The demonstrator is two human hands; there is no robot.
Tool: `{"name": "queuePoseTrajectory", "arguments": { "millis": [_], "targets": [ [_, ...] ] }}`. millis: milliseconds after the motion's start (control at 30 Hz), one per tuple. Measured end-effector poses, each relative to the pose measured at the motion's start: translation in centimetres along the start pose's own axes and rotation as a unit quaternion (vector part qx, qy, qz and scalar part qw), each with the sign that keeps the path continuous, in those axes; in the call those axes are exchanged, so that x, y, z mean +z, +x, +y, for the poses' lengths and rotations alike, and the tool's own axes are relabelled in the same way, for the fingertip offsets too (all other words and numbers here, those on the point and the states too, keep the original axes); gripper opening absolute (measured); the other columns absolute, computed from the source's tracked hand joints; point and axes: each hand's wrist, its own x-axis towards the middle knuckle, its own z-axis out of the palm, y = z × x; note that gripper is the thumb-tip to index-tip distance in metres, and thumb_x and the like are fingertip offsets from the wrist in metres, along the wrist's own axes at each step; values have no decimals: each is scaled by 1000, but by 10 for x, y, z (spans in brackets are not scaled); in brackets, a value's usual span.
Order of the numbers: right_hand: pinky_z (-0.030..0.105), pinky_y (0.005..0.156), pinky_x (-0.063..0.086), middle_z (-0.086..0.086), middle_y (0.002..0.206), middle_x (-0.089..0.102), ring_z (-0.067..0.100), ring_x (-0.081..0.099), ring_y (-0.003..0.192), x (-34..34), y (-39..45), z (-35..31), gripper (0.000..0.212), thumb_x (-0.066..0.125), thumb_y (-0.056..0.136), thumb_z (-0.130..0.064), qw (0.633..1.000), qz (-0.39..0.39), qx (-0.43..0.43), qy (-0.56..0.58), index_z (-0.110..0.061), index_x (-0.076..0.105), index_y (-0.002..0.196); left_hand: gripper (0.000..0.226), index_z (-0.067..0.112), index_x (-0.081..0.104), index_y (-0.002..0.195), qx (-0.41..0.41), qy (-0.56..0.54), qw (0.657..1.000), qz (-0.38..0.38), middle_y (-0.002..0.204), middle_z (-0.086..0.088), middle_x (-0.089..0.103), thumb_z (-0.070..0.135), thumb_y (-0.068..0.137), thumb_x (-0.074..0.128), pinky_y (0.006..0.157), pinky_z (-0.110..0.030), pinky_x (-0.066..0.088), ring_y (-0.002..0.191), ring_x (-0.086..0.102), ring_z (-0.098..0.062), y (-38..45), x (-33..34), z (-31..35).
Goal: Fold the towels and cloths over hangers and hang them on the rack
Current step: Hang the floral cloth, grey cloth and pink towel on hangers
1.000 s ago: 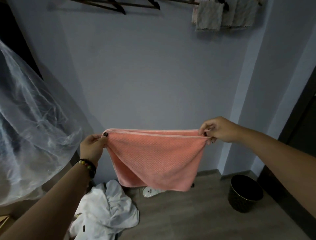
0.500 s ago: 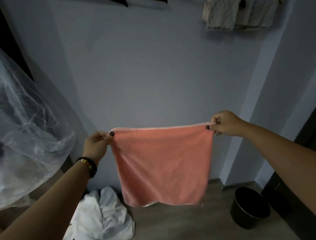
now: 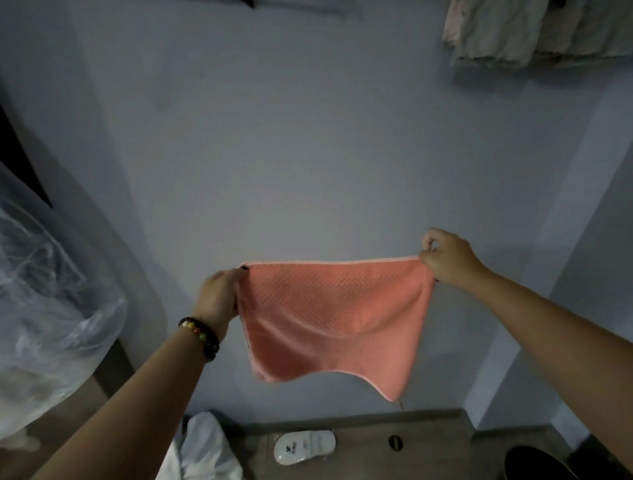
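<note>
A salmon-pink waffle towel (image 3: 337, 318) hangs spread in the air in front of a pale wall. My left hand (image 3: 219, 298) grips its upper left corner, a beaded bracelet on that wrist. My right hand (image 3: 447, 255) pinches the upper right corner, slightly higher. The lower edge sags loose, with the right bottom corner hanging lowest. At the top right, pale cloths (image 3: 534, 31) hang from above; the rack itself is out of view, and only a dark hanger tip (image 3: 250, 2) shows at the top edge.
Crumpled clear plastic sheeting (image 3: 51, 308) fills the left side. On the floor lie a white cloth heap (image 3: 205, 452), a white packet (image 3: 305, 447) and a small dark object (image 3: 395, 442). A dark round bin (image 3: 534, 464) stands at the bottom right by a wall corner.
Both hands have lifted the towel higher and the view has tilted up. The towel's lower edge has swung, and its bottom right corner now hangs lowest.
</note>
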Motion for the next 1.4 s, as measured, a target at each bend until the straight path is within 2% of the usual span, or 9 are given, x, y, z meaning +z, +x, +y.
{"name": "queuePoseTrajectory", "arguments": {
  "millis": [167,367,667,733,800,867,967,1167,1400],
  "targets": [
    [17,37,36,5,41,55,14,50,34,15,26,3,25,51,82,-1,984,-161,63,41,-9,72,71,14,7,55,84,-22,-25,999,10,78,-11,51,17,94,53,66,-37,40,72,48,-23,18,39,-14],
    [22,56,51,14,86,74,18,71,71,18,16,-3,23,55,84,6,925,-370,50,71,-2,64,104,6,13,49,99,22,-7,1000,18,64,-1,48,10,96,53,49,-27,37,54,43,-13,12,73,-28],
    [14,75,41,-7,86,57,4,57,82,22,-4,-33,24,75,77,-23,955,-181,-233,31,-43,63,72,20,13,57,96,79,-74,990,-92,69,-7,54,-3,96,46,55,-29,38,59,44,-15,-8,94,-25],
    [29,83,47,-2,88,62,11,61,87,22,-10,-46,5,67,77,-38,951,-199,-218,96,-33,67,75,19,13,58,98,76,-89,987,-112,71,-10,54,-2,97,45,57,-31,37,63,43,-20,-11,98,-21],
    [40,81,48,5,88,67,22,64,86,25,-16,-57,23,61,79,-44,941,-231,-197,151,-24,68,84,17,12,59,103,71,-101,984,-128,76,-15,54,2,97,48,60,-33,37,69,43,-25,-12,99,-18],
    [30,81,47,-7,89,70,10,64,88,30,-19,-68,6,63,87,-34,933,-241,-205,172,-30,68,86,17,14,61,108,71,-118,978,-157,83,-22,56,5,97,51,66,-36,40,76,45,-29,-13,99,-11],
    [11,86,42,-29,91,66,-6,62,96,39,-24,-83,27,65,89,-11,938,-203,-226,167,-38,67,90,20,11,63,113,74,-139,966,-207,95,-34,64,7,95,54,76,-38,50,84,59,-33,-18,94,3],
    [26,67,50,-2,77,69,18,68,71,50,-21,-108,18,77,80,-22,958,-105,-209,166,-20,59,81,31,15,69,111,56,-151,953,-256,111,-32,62,23,84,55,87,-49,40,96,55,-35,-13,76,19],
    [17,56,44,-5,65,68,4,56,53,48,-19,-124,21,77,78,-34,973,-91,-150,153,-20,62,74,36,4,60,119,118,-127,931,-321,110,-15,72,10,83,64,87,-31,54,107,67,-27,-4,57,28]
  ]
}}
